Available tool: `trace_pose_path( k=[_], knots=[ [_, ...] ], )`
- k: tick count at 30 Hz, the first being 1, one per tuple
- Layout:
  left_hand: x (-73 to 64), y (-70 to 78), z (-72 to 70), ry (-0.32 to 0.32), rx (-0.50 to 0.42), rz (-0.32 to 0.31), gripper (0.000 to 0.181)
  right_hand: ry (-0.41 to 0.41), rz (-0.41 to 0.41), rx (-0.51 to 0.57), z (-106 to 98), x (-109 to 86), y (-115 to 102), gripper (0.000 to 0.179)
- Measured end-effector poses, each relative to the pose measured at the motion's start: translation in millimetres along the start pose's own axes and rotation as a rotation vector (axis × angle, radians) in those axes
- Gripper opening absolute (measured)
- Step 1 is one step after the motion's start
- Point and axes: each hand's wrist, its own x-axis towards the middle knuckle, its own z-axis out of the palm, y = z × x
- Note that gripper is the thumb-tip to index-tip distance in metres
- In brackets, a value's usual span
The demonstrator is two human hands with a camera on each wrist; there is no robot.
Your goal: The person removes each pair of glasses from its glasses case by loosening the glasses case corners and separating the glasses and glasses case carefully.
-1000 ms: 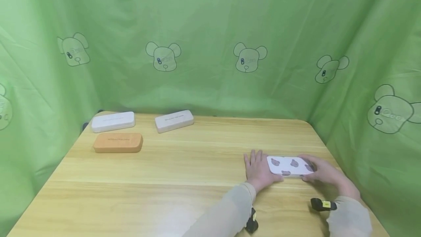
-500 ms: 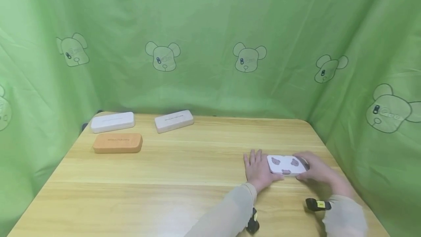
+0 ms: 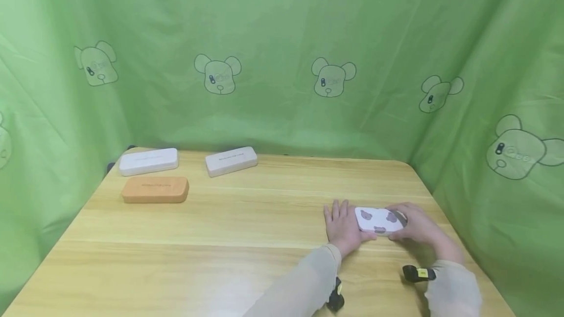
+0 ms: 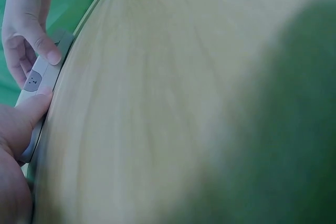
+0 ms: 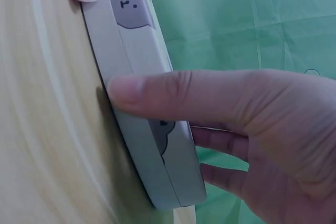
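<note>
Item 1: bear-print glasses case, type judged from shape. White, with grey-brown bear heads. Located at the right of the wood-grain table, printed face up. Long axis runs left to right, across the person's front. Seam visible along the near long side; no gap seen in it.

Item 2: left hand. At the case's left end, touching. Fingers straight and spread, pointing to the far side; thumb laid along the near long side. Not clenched.

Item 3: right hand. At the case's right end, grasping it: thumb on the near long side, fingers to the far side. Case lies directly to its left. Neither hand is nearer; each touches its own end, with the case between.

Item 4: orange-brown case, far left, well apart from both hands. One centred line of dark lettering, too small to read.

Item 5: white case, just beyond item 4. Faint lettering, illegible.

Item 6: pale grey case, to the right of item 5, set at a slant. Dark single-line lettering, not readable with certainty.

Item 7: green curtain, behind the table. Repeated bear-head outlines, each with small lettering, undecipherable.

Brands: none identifiable.
</note>
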Motion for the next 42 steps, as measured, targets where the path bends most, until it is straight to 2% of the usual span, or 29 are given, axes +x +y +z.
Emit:
trace_pose_path(
  k=[9,35,42],
  knots=[
    [1.4,1.4,-1.2,0.001,-0.011,-0.006,0.096,-0.026,0.003,0.034,-6,-0.1,2,0.081],
    [-0.3,1.1,-1.9,-0.004,0.001,0.001,0.097,-0.135,0.166,0.12,-21,0.6,7,0.08],
    [-1.2,1.7,-2.3,-0.013,0.005,-0.002,0.097,-0.147,0.164,0.115,-24,2.5,13,0.075]
  ],
)
